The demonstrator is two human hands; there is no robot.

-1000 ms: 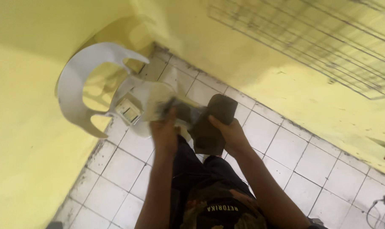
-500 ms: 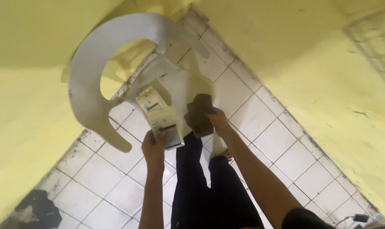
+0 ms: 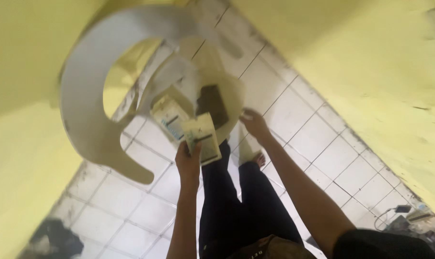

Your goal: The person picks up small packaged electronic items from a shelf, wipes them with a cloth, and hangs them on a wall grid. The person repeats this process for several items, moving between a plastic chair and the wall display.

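A white plastic chair (image 3: pixel 83 100) stands on the tiled floor in front of me, close to the yellow wall. On its seat lie a dark flat wallet-like thing (image 3: pixel 212 103) and a pale packet with a dark stripe (image 3: pixel 169 120). My left hand (image 3: pixel 188 162) grips a second pale packet (image 3: pixel 205 139) by its lower edge, just over the seat's front. My right hand (image 3: pixel 254 123) hovers at the seat's right rim with fingers loosely apart and nothing in it, a short way from the dark thing.
My legs in black trousers and a bare foot (image 3: pixel 258 159) are below the chair. A dark heap (image 3: pixel 52 240) lies on the floor at lower left. A small device with a cable (image 3: pixel 402 211) sits at lower right by the yellow wall (image 3: pixel 371 72).
The dark thing that my right hand held now lies on the chair seat, and that hand has drawn off to the right. My left hand has lifted a pale packet. The view moved closer.
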